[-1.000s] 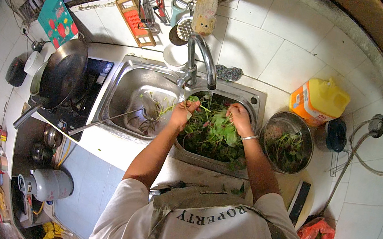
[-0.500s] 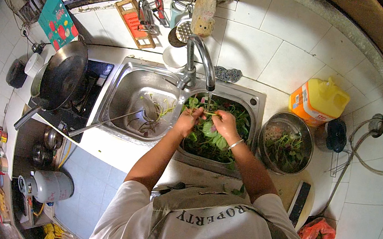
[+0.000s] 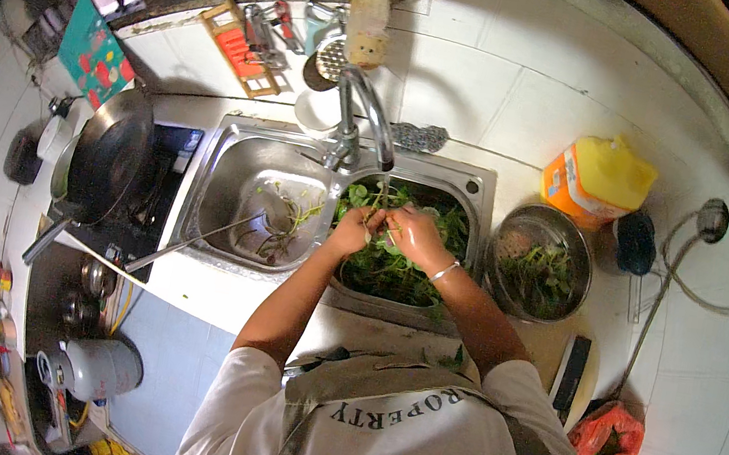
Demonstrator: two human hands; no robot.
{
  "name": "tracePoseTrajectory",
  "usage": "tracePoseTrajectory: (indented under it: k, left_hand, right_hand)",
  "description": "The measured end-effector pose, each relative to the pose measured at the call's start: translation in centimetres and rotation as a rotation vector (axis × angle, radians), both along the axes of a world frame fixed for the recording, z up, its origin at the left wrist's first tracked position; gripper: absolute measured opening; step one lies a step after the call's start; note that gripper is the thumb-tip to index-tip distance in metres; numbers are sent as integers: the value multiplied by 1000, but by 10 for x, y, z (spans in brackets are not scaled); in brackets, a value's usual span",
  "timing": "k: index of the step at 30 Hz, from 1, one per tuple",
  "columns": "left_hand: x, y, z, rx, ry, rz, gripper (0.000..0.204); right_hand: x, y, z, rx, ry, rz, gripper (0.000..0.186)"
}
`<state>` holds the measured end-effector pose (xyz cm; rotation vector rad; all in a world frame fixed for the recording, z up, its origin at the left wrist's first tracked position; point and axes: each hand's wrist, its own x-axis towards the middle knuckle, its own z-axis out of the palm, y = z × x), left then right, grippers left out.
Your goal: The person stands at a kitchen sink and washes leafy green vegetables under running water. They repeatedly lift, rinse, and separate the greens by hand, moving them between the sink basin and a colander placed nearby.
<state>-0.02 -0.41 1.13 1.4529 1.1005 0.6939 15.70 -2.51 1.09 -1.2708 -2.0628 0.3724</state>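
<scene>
My left hand and my right hand meet under the running tap, fingers closed on a few stems of leafy greens. A mass of the same greens fills the right sink basin below them. In the left basin lie loose stems and a long-handled metal utensil. To the right of my right hand, a metal bowl holds more greens.
On the left, a wok stands over a cooktop. A yellow jug stands at back right, above a red bag on the lower right. Utensils hang on the back wall; a gas cylinder is at lower left.
My right hand has moved leftward from the greens on the right side of the basin to join my left hand under the tap. The whole view has shifted slightly.
</scene>
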Motion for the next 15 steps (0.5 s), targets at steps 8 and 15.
tracePoseTrajectory:
  k: [8, 15]
  left_hand:
    - [13, -5, -19, 364, 87, 85, 26]
    - [5, 12, -21, -396, -560, 231, 23]
  right_hand:
    - [5, -9, -8, -217, 119, -288, 15]
    - [114, -26, 74, -174, 607, -711, 20]
